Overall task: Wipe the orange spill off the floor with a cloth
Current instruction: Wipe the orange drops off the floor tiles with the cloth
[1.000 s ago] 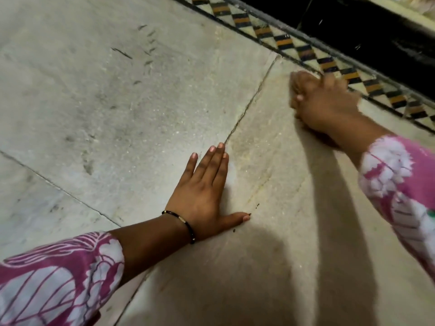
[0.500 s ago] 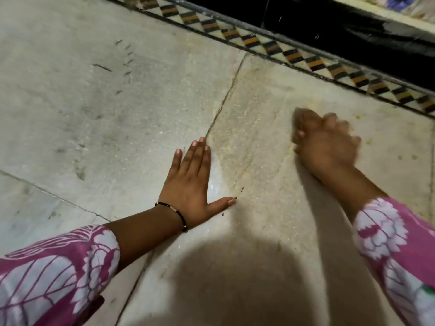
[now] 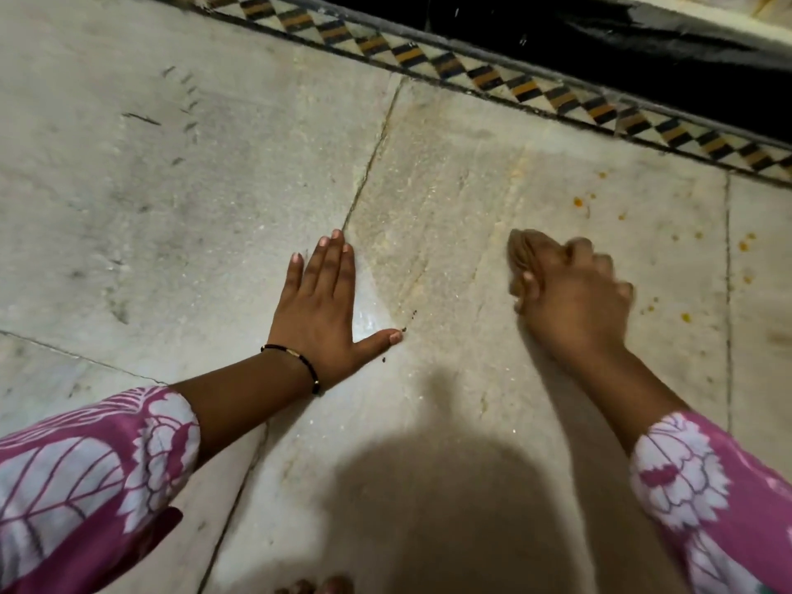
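My right hand (image 3: pixel 574 302) grips a bunched brown cloth (image 3: pixel 525 259) and holds it against the pale stone floor; most of the cloth is hidden under the fingers. Small orange spots of the spill (image 3: pixel 578 202) dot the floor to the right of that hand, with more orange spots (image 3: pixel 685 317) lower down. A faint yellowish smear (image 3: pixel 428 233) streaks the slab between my hands. My left hand (image 3: pixel 321 310) rests flat on the floor with fingers straight and thumb spread, beside a floor joint.
A patterned black, white and orange tile border (image 3: pixel 493 75) runs diagonally along the top, with a black step (image 3: pixel 600 40) behind it. Tiny dark specks (image 3: pixel 409 317) lie by my left thumb. Toes (image 3: pixel 317 587) show at the bottom edge. My shadow covers the lower middle floor.
My right hand with the cloth has swept from near the tile border back toward me across the slab. My left hand has stayed flat in place.
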`<action>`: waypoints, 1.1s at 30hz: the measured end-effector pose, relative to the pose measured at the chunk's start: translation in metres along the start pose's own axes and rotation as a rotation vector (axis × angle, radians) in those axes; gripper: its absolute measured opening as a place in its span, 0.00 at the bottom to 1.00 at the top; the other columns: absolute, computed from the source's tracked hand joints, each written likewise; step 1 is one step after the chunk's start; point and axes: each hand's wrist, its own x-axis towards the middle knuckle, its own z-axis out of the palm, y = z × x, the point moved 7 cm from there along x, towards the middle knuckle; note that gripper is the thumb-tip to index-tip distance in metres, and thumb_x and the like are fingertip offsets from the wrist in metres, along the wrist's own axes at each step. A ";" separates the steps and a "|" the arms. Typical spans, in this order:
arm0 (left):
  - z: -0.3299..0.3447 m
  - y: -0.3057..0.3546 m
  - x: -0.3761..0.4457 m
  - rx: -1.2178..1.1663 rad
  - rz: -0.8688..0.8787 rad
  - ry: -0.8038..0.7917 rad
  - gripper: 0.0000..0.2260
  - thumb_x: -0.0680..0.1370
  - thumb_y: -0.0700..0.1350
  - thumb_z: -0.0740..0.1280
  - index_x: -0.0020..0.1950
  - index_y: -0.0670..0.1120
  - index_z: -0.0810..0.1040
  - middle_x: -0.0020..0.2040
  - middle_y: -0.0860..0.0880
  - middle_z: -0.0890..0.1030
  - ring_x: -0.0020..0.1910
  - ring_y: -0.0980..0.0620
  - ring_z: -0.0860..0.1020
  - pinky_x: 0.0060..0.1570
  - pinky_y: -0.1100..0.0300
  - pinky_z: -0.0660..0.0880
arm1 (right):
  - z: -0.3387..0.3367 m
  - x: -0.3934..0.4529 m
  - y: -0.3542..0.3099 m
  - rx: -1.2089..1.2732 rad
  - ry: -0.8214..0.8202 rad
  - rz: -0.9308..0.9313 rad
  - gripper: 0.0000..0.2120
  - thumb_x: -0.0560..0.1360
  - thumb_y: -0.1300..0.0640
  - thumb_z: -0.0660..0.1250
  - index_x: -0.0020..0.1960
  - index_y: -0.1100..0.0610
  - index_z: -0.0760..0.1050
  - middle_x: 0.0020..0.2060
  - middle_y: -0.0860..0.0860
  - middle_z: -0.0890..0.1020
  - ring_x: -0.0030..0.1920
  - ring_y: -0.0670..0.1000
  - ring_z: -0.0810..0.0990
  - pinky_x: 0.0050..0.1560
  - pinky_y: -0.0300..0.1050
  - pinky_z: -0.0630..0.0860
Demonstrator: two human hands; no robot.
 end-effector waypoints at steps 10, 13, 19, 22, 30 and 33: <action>0.003 -0.001 0.000 0.009 -0.008 0.007 0.50 0.68 0.77 0.40 0.77 0.41 0.39 0.78 0.43 0.41 0.77 0.48 0.39 0.75 0.46 0.38 | 0.006 -0.102 -0.064 -0.054 -0.050 -0.110 0.28 0.71 0.51 0.66 0.70 0.49 0.65 0.57 0.58 0.73 0.54 0.59 0.73 0.50 0.57 0.69; 0.001 0.000 0.000 0.024 -0.005 -0.004 0.50 0.68 0.77 0.40 0.77 0.41 0.39 0.78 0.44 0.40 0.77 0.48 0.38 0.74 0.47 0.37 | 0.000 -0.053 -0.067 0.072 -0.087 -0.133 0.26 0.74 0.50 0.62 0.71 0.44 0.62 0.60 0.55 0.69 0.59 0.58 0.69 0.54 0.55 0.65; -0.001 -0.001 -0.001 0.002 -0.004 -0.010 0.52 0.67 0.78 0.40 0.77 0.41 0.40 0.78 0.44 0.40 0.77 0.48 0.38 0.74 0.47 0.37 | -0.007 -0.067 0.031 -0.020 -0.035 0.128 0.29 0.73 0.49 0.61 0.73 0.47 0.61 0.58 0.58 0.70 0.57 0.60 0.69 0.52 0.56 0.66; 0.000 -0.001 -0.001 0.001 -0.006 -0.001 0.51 0.67 0.78 0.40 0.77 0.41 0.40 0.78 0.44 0.41 0.77 0.48 0.39 0.74 0.46 0.38 | 0.003 -0.121 0.015 -0.104 -0.084 0.095 0.31 0.72 0.50 0.62 0.74 0.53 0.60 0.57 0.60 0.71 0.54 0.60 0.71 0.50 0.57 0.68; 0.001 -0.002 -0.001 0.012 -0.012 -0.015 0.51 0.67 0.77 0.41 0.77 0.42 0.39 0.78 0.44 0.40 0.77 0.48 0.39 0.74 0.47 0.37 | 0.009 -0.072 -0.070 -0.078 0.008 -0.297 0.34 0.66 0.52 0.71 0.70 0.50 0.66 0.56 0.56 0.74 0.52 0.58 0.73 0.50 0.56 0.68; 0.000 -0.002 0.000 0.001 -0.012 -0.013 0.51 0.67 0.77 0.41 0.77 0.42 0.39 0.78 0.44 0.40 0.77 0.48 0.39 0.74 0.46 0.38 | 0.006 -0.044 -0.008 -0.055 -0.028 -0.110 0.31 0.72 0.50 0.63 0.74 0.47 0.60 0.61 0.57 0.69 0.59 0.59 0.68 0.54 0.55 0.64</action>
